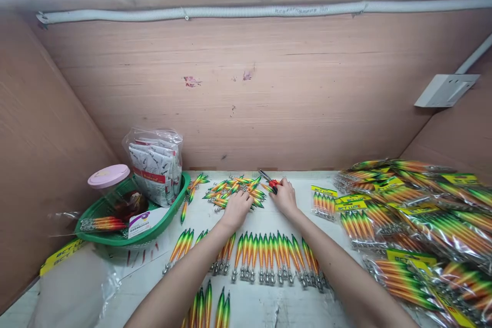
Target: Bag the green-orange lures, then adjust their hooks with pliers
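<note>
My left hand (237, 210) is over a loose pile of green, yellow and orange fishing lures (222, 196), fingers bent down and closed on a lure there; the fingertips are partly hidden. To its right, my right hand (283, 197) is closed at the handle of a small tool with red and black grips (273, 183), its metal end pointing back and left. A single lure lies just left of that tool. Nearer to me, a row of lures (265, 253) lies side by side, metal hooks toward me. Below my left forearm lie several more lures (207, 305).
At left, a green basket (184, 189) holds a pink-lidded jar (108, 176), a bag of white packets (156, 164) and reddish lures. Clear bags (73, 287) with yellow headers lie before it. Packed lures (423, 205) are heaped at right. Wooden walls enclose the back and sides.
</note>
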Demonstrator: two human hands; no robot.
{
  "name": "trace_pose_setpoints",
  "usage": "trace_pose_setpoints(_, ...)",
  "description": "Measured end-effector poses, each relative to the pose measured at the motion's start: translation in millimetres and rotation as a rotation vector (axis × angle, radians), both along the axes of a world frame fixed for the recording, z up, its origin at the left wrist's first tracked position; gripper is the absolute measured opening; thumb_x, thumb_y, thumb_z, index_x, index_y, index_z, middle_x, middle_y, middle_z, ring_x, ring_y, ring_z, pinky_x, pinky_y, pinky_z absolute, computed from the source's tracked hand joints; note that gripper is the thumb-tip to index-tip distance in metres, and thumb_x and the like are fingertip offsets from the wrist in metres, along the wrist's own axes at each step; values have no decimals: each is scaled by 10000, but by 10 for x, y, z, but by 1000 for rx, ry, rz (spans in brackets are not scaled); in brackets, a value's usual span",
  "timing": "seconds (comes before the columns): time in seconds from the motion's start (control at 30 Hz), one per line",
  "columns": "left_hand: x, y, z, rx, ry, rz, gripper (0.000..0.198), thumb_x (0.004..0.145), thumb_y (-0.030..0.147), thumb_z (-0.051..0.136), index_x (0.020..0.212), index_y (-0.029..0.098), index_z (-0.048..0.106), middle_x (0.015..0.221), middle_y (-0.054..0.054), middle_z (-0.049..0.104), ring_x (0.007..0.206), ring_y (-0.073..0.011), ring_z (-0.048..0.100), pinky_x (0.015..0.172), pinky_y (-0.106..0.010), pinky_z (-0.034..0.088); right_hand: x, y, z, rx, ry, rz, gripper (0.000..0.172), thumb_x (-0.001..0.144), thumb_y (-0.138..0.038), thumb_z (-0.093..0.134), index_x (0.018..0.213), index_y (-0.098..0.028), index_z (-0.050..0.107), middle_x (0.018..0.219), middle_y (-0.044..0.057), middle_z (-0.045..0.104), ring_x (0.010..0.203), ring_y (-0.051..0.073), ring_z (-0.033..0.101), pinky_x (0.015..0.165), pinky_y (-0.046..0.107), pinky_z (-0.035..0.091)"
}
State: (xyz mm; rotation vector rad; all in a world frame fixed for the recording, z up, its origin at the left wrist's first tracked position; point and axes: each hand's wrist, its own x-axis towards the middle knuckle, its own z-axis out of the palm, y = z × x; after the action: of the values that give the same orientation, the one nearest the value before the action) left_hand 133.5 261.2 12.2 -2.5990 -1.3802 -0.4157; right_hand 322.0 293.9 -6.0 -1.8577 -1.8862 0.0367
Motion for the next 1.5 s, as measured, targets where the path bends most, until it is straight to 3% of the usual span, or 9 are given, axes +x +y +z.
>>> trace_pose_setpoints(0.1,-67,19,17,11,-29,-12,52,872,130,577,855,139,625,899,-29,653,846,-162,616,745,-325,517,28,4,-67,5,-5,-10,279,932,-333,565,1172,-191,588,1221,83,592,1017,198,610,865,410,518)
trace_pose_setpoints(0.23,-220,82,162,41,-125,46,176,824,47,508,884,158,630,886,-77,666,880,-208,609,757,-326,488,163,-48,-38,23,24,-19,292,927,-335,572,1178,-186,582,1219,80,591,1022,204,609,862,420,518)
trace_pose_setpoints(0.37,-316,177,264,41,-205,115,203,852,91,469,959,163,626,955,-92,652,892,-208,599,746,-322,485,290,-90,55,72,89,-34,288,926,-334,575,1170,-182,584,1206,77,595,1008,200,613,848,412,524)
trace_pose_setpoints(0.5,-259,182,226,-37,-172,68,69,866,186,582,897,147,628,896,-40,642,856,-178,604,758,-338,502,336,-139,135,128,169,-25,287,923,-336,580,1160,-173,585,1169,72,609,967,190,624,817,396,534)
trace_pose_setpoints(0.7,-167,209,200,-128,-224,59,188,897,321,587,953,148,633,1000,-53,648,930,-186,616,840,-401,513,386,-385,213,204,290,25,259,920,-348,581,1100,-163,602,1090,57,628,890,167,630,768,363,538)
trace_pose_setpoints(0.9,-274,369,393,-145,-542,185,211,906,334,573,990,147,624,988,-51,649,888,-176,624,814,-387,523,476,-713,341,251,409,37,246,870,-394,629,886,-149,615,958,27,614,833,154,592,758,351,498)
trace_pose_setpoints(1.13,-431,365,623,-189,-997,254,165,856,317,628,876,154,634,911,-37,663,891,-182,619,862,-404,490,475,-942,579,255,546,67,421,765,-600,605,696,-188,659,816,33,500,789,208,544,747,371,457)
trace_pose_setpoints(1.3,-389,124,816,-399,-1322,196,249,774,336,645,909,128,626,864,-61,680,854,-188,646,858,-381,504,447,-1111,789,219,647,77,475,677,-664,647,660,-189,652,817,42,501,799,228,546,752,388,458)
trace_pose_setpoints(1.5,-310,-683,972,-874,-1501,27,329,737,270,647,1028,116,639,863,-97,717,780,-176,691,791,-342,556,484,-1512,1197,58,737,231,402,692,-602,693,749,-204,663,861,33,554,836,209,556,777,347,452)
